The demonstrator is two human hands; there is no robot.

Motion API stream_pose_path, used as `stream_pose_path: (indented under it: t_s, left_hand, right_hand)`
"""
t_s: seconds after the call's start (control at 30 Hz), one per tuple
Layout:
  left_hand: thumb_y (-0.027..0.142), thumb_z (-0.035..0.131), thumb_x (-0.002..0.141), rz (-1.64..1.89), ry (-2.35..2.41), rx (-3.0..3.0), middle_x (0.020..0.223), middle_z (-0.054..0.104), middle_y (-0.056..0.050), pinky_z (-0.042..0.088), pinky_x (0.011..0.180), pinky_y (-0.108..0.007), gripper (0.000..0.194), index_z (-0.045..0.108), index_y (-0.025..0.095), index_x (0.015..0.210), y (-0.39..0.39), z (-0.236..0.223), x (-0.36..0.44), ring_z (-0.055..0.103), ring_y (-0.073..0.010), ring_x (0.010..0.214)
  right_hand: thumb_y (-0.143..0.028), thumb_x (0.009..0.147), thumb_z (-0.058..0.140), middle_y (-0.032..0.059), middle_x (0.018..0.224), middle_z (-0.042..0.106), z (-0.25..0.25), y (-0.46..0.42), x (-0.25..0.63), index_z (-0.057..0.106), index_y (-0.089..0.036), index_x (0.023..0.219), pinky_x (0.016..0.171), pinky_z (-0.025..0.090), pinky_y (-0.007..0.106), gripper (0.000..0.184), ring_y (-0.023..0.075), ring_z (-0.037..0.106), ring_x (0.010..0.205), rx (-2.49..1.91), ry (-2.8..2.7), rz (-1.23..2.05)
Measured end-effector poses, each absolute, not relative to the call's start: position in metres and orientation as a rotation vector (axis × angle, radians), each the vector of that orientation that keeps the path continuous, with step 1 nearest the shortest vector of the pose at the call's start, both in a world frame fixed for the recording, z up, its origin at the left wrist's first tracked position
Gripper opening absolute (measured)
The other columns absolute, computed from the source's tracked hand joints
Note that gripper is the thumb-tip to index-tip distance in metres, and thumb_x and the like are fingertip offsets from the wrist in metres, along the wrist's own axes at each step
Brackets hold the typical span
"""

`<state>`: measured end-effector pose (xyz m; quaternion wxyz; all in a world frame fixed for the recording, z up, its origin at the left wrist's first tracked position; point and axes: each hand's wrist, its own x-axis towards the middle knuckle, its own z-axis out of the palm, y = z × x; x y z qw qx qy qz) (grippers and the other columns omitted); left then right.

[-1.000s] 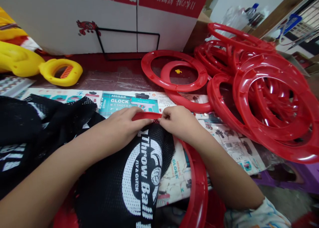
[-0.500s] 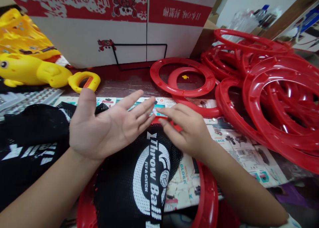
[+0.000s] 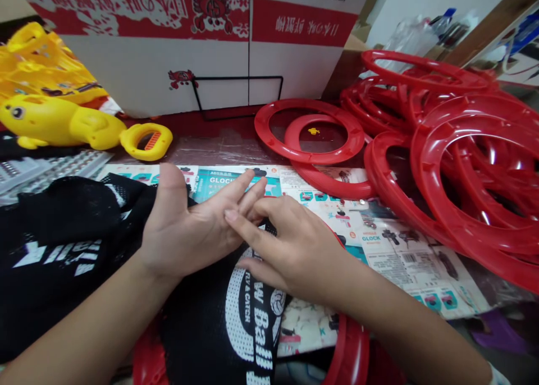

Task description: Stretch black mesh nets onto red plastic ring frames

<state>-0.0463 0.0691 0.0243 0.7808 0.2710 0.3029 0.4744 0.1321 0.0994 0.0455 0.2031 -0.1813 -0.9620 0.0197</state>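
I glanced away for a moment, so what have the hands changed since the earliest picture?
The left hand let go of the black mesh at the far edge of the red ring and turned palm up. The right hand also left that edge, moving leftward and nearer; a fingertip now appears to touch the left hand. The mesh still lies over the ring; the yellow toy looks unmoved.

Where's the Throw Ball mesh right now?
Head view, bottom centre: the mesh is between the sides of a red ring, its upper part partly hidden behind the left hand and right hand.
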Motion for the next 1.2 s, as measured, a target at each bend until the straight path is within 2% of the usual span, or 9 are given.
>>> stream_pose_path:
  t_s: [0.17,0.27,0.4,0.5,0.63,0.77,0.93,1.1,1.2]
  left_hand:
    - [0.091,0.012,0.069,0.998,0.430,0.501,0.150,0.041,0.000,0.011,0.120,-0.050,0.100,0.038,0.029,0.143,0.065,0.017,-0.045,0.014,-0.0288,0.148]
    - [0.090,0.009,0.071,1.014,0.475,0.547,0.148,0.045,-0.002,0.014,0.120,-0.052,0.100,0.037,0.027,0.144,0.066,0.022,-0.046,0.018,-0.0291,0.147]
    - [0.082,0.006,0.080,1.080,0.767,0.915,0.148,0.046,-0.001,0.029,0.116,-0.050,0.087,0.040,0.030,0.142,0.070,0.032,-0.053,0.029,-0.0259,0.144]
    - [0.069,0.035,0.087,0.898,1.170,1.443,0.155,0.036,0.000,0.025,0.118,-0.048,0.068,0.036,0.032,0.145,0.075,0.031,-0.058,0.026,-0.0265,0.145]
    - [0.046,0.044,0.089,0.527,1.587,1.931,0.154,0.036,-0.011,0.025,0.117,-0.050,0.065,0.033,0.017,0.147,0.085,0.011,-0.061,0.033,-0.0314,0.141]
    - [0.043,0.043,0.089,0.399,1.541,2.123,0.145,0.048,-0.016,0.033,0.112,-0.047,0.062,0.040,0.010,0.142,0.091,-0.007,-0.067,0.045,-0.0311,0.132]
    - [0.036,0.044,0.091,0.199,1.630,2.229,0.142,0.049,-0.018,0.035,0.108,-0.047,0.059,0.035,0.011,0.143,0.086,0.004,-0.079,0.046,-0.0318,0.129]
    - [0.039,0.056,0.080,-0.126,1.821,2.193,0.123,0.061,-0.020,0.046,0.090,-0.053,0.068,0.041,0.014,0.141,0.082,0.015,-0.093,0.059,-0.0397,0.107]
    - [0.037,0.051,0.082,-0.092,1.767,2.216,0.122,0.060,-0.020,0.047,0.090,-0.053,0.057,0.047,0.013,0.133,0.082,0.014,-0.095,0.057,-0.0399,0.109]
  right_hand:
    - [-0.016,0.090,0.050,0.0097,0.100,0.064,0.046,0.098,0.133,0.061,-0.009,0.117,0.074,0.049,0.034,0.031,0.0195,0.053,0.087,-0.405,-2.583,-0.105]
    - [-0.015,0.090,0.048,0.0082,0.091,0.065,0.051,0.098,0.135,0.069,-0.011,0.097,0.070,0.047,0.031,0.022,0.0174,0.054,0.081,-0.388,-2.535,-0.070]
    - [-0.019,0.085,0.051,0.0053,0.069,0.060,0.066,0.102,0.141,0.063,-0.016,0.064,0.056,0.041,0.028,0.025,0.0139,0.052,0.061,-0.995,-2.582,0.156]
    - [-0.026,0.082,0.058,0.0020,0.051,0.054,0.073,0.108,0.146,0.062,-0.017,0.059,0.045,0.029,0.028,0.025,0.0126,0.043,0.044,-1.487,-2.810,0.352]
    - [-0.033,0.082,0.065,0.0083,0.059,0.064,0.069,0.108,0.142,0.069,-0.014,0.071,0.047,0.031,0.030,0.022,0.0193,0.056,0.050,-1.530,-3.078,0.429]
    - [-0.018,0.084,0.062,0.0146,0.073,0.070,0.062,0.103,0.132,0.070,-0.011,0.084,0.053,0.038,0.031,0.011,0.0271,0.066,0.068,-1.617,-3.100,0.431]
    - [0.002,0.077,0.045,0.0108,0.082,0.070,0.051,0.103,0.128,0.065,-0.011,0.095,0.054,0.036,0.029,0.030,0.0230,0.064,0.073,-1.446,-3.025,0.468]
    - [-0.006,0.073,0.048,0.0068,0.084,0.067,0.042,0.113,0.132,0.060,-0.012,0.100,0.054,0.035,0.027,0.030,0.0168,0.057,0.067,-1.370,-2.698,0.699]
    - [-0.011,0.072,0.051,0.0021,0.081,0.064,0.048,0.121,0.135,0.060,-0.014,0.102,0.056,0.038,0.024,0.031,0.0127,0.055,0.064,-1.371,-2.469,1.020]
